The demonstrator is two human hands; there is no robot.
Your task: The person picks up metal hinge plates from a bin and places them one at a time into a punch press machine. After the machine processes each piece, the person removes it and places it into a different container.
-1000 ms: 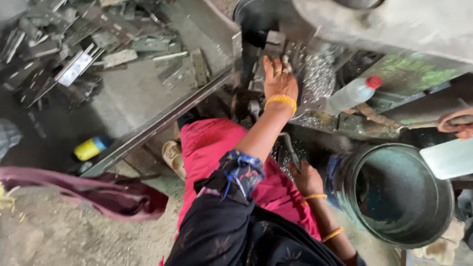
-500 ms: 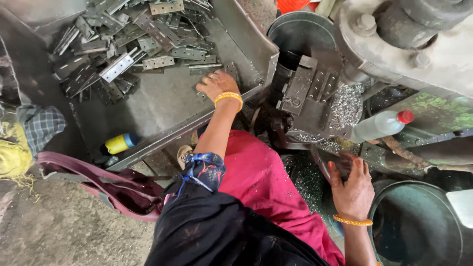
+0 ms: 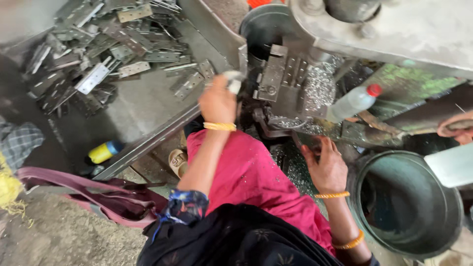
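My left hand (image 3: 217,101) is raised beside the tray's corner and grips a small pale metal plate (image 3: 232,80), blurred by motion, just left of the press die (image 3: 276,79). A yellow bangle sits on that wrist. Lower down, my right hand (image 3: 327,165) has its fingers spread over the shavings below the die and holds nothing. A heap of several flat hinge plates (image 3: 98,49) lies in the grey metal tray (image 3: 143,106) at the upper left. My red-clothed lap fills the middle.
A clear plastic bottle with a red cap (image 3: 352,103) lies right of the die. A big dark metal bucket (image 3: 409,202) stands at lower right. Another person's hand (image 3: 456,125) shows at the right edge. A yellow and blue can (image 3: 103,151) and a pink bag (image 3: 88,189) lie at left.
My left hand left the tray, where it rested on the edge, and swung right toward the die with a plate in it. My right hand stayed low by the shavings.
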